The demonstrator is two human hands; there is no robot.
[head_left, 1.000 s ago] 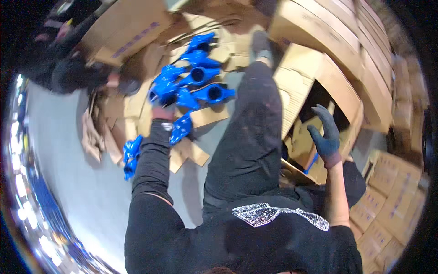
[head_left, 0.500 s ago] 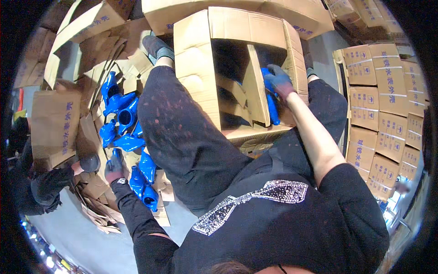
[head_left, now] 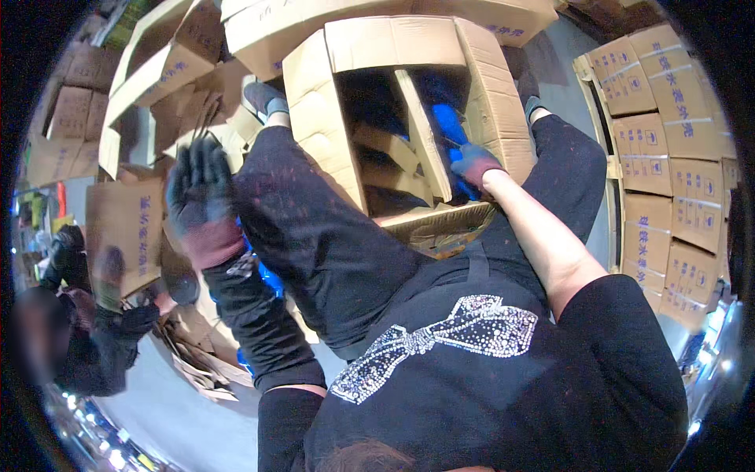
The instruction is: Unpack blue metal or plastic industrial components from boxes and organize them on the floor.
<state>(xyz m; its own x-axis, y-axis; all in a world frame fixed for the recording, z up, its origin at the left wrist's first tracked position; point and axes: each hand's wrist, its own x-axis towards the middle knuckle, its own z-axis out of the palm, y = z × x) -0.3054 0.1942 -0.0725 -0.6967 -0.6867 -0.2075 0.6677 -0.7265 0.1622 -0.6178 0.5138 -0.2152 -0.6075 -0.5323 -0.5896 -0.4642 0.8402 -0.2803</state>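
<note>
An open cardboard box (head_left: 313,102) stands between my legs, a cardboard divider (head_left: 425,134) upright inside it. Right of the divider are blue metal castings (head_left: 447,122). My right hand (head_left: 474,165), in a blue and maroon glove, is down in that side with its fingers closed around a blue casting; the fingertips are partly hidden. My left hand (head_left: 203,200), gloved alike, is raised beside my left knee, palm flat and fingers stretched, holding nothing. Behind the left hand and forearm, other blue castings (head_left: 270,280) lie on the floor, mostly covered from sight.
Strapped cardboard cartons (head_left: 649,149) are stacked on the right. Larger open boxes (head_left: 377,16) stand at the back and back left. Flat cardboard scraps (head_left: 193,354) lie on the left floor. A co-worker (head_left: 86,330) is at the far left beside a carton (head_left: 126,236).
My left hand has come up from the blue castings on the floor and opened. My right hand stays inside the box, slightly lower. The co-worker has moved further into view.
</note>
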